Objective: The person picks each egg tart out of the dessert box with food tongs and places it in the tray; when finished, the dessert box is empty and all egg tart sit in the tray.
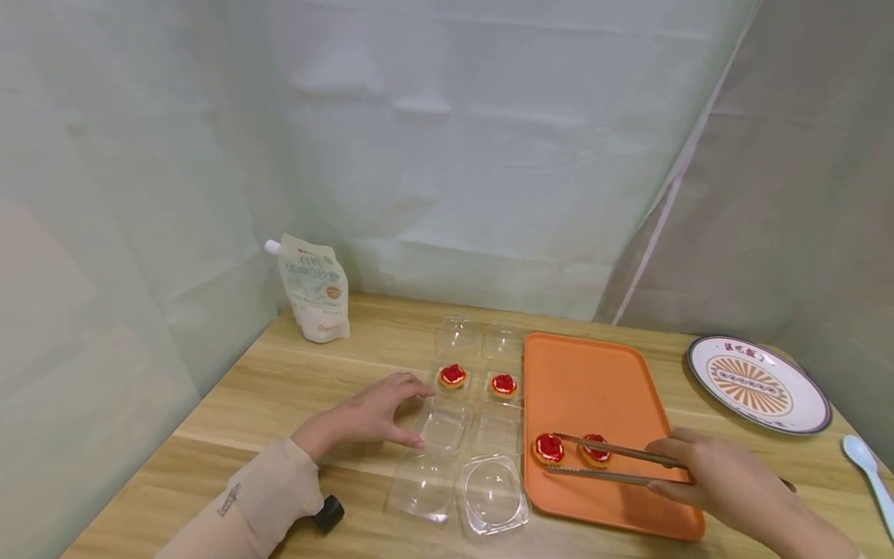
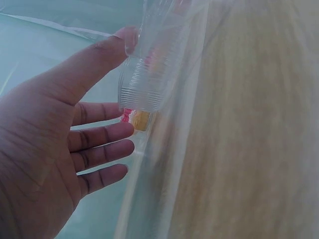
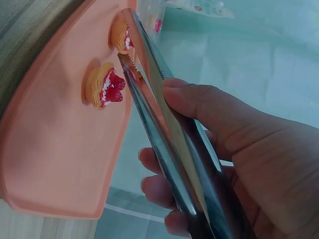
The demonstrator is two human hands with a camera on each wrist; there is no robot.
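Note:
My right hand [image 1: 719, 475] grips metal tongs [image 1: 625, 452] over the front of an orange tray [image 1: 594, 373]. The tongs' tips lie on either side of a red-topped tart [image 1: 548, 450]; whether they touch it I cannot tell. Behind the tongs, a second tart [image 3: 104, 85] sits on the tray. With fingers spread, my left hand [image 1: 370, 413] hovers beside a clear plastic clamshell box [image 1: 441, 427]; in the left wrist view, the thumb overlaps clear plastic [image 2: 142, 82], contact unclear. Two more tarts, left [image 1: 452, 376] and right [image 1: 504, 386], sit in open clear boxes farther back.
Another open clear box [image 1: 493, 493] lies left of the tray's front corner. A pouch [image 1: 316, 291] stands at the back left. On the right are a patterned plate [image 1: 796, 392] and a pale blue spoon [image 1: 866, 470]. Fabric walls [image 1: 454, 155] enclose the wooden table [image 1: 244, 419].

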